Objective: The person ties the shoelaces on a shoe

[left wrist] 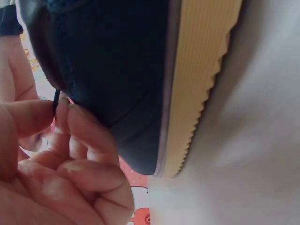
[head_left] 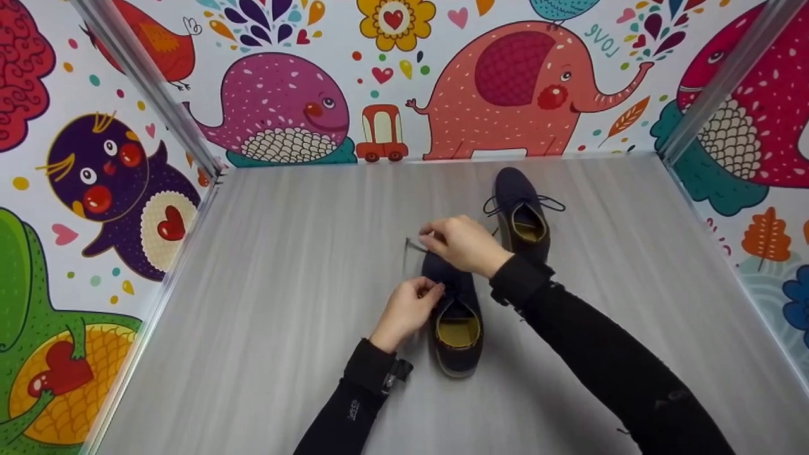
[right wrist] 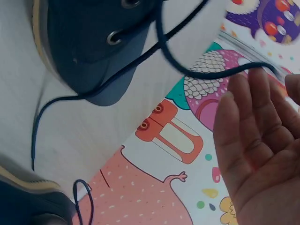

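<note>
A dark navy lace-up shoe (head_left: 464,360) with a yellowish insole sits on the floor, toe pointing away. At its left side my left hand (head_left: 407,309) pinches a dark shoelace (left wrist: 56,101) between thumb and index finger, close to the lacing. My right hand (head_left: 464,243) is above the toe, a lace end (right wrist: 211,75) caught between its fingertips and thumb. Another stretch of lace (right wrist: 61,98) crosses the toe and hangs loose in the right wrist view. The left wrist view shows the shoe's pale ridged sole (left wrist: 192,79).
The matching shoe (head_left: 512,183) stands farther off to the right, its laces tied in a bow (head_left: 551,203). Around the pale wood-look floor (head_left: 284,284) rise walls printed with cartoon animals (head_left: 505,88), with metal strips (head_left: 152,88) at the corners.
</note>
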`<state>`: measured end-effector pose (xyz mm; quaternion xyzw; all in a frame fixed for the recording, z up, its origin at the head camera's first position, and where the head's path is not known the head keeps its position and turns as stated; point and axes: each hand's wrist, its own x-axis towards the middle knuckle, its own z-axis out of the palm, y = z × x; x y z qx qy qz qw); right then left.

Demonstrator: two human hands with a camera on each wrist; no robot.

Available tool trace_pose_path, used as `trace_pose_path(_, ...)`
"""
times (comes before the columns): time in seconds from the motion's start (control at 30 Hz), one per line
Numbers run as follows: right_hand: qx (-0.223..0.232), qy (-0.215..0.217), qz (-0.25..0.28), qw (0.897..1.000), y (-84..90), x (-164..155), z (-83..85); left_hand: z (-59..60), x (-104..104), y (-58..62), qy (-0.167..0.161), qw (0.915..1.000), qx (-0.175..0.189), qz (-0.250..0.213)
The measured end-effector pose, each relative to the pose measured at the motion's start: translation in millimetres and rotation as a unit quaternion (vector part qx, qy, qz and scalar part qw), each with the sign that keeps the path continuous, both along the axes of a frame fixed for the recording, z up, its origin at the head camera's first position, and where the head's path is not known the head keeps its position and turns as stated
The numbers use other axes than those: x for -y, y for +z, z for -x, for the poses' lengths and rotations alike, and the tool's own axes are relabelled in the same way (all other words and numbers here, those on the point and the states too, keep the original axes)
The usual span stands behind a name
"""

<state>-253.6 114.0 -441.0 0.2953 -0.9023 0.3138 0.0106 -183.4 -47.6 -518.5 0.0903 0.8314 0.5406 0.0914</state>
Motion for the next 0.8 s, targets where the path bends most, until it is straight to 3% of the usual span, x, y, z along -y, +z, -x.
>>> trace_pose_path(0.27,-0.02,-0.051,-0.021,0.998,-5.7,-20.8,-5.5,0.5,0.1,-1.6,0.002,1.0,-0.004,0.001)
trace_pose_path(0.6,-0.016,-0.034,-0.026,0.999,-24.2,-29.1,-53.0,0.3,0.5,-2.2,0.009,0.9998,-0.003,-0.015)
trace_pose_path(0.8,-0.025,-0.059,-0.02,0.998,-35.5,-18.5,-71.5,-0.6,2.4,-1.7,0.007,0.9997,-0.007,-0.022)
